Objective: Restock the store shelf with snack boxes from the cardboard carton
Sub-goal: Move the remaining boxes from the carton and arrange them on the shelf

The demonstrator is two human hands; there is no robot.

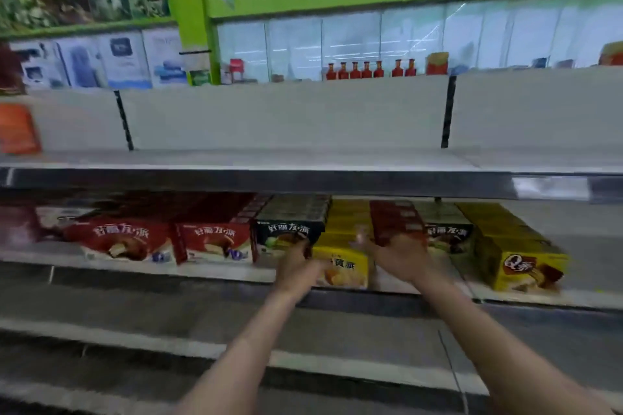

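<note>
Both hands reach at the yellow snack box (340, 266) on the shelf (202, 271), left hand (296, 266) and right hand (401, 256) too blurred to tell their grip; next, likely squaring it up.

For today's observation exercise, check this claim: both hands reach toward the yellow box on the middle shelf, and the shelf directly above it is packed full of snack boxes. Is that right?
Not quite. The head view shows the left hand and right hand at the yellow box on the middle shelf, but the shelf above is almost bare, not packed; only an orange item shows at its far left.
</note>
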